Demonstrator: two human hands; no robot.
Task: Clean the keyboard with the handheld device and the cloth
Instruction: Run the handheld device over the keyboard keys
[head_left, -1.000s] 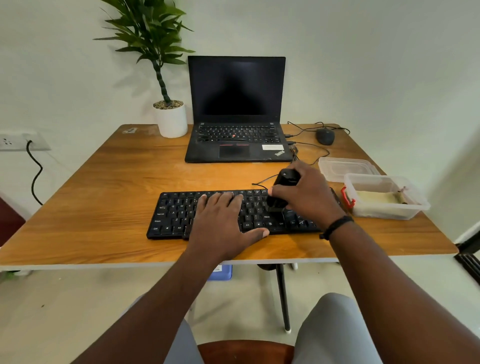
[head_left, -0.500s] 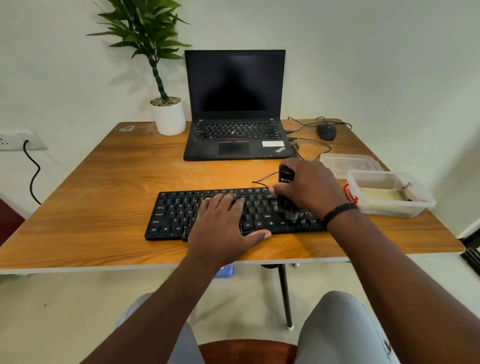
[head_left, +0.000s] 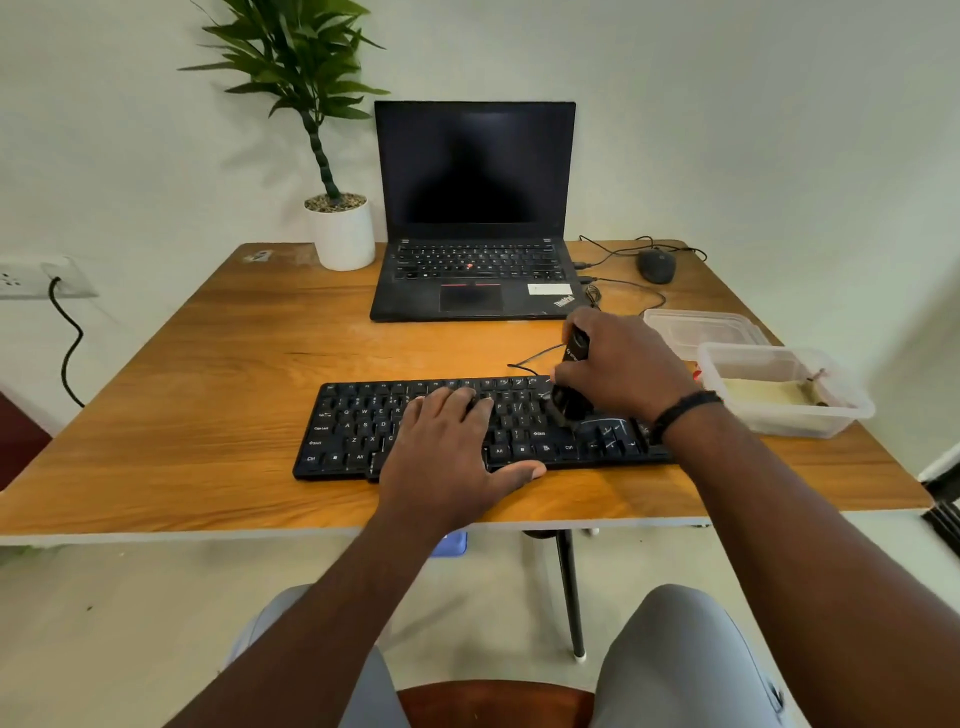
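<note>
The right hand (head_left: 621, 371) grips the handheld device (head_left: 570, 382) against the keyboard's (head_left: 483, 428) right side — left hand (head_left: 447, 449) flat, fingers spread, steadying it. Wiping remains (cloth apparently in the tub (head_left: 784, 392)).

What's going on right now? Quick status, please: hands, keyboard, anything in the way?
Left hand flat on the keyboard, steadying it. Right hand grips the handheld device, tip on the right-side keys. Nothing blocking; open plastic container sits off to the right.
</note>
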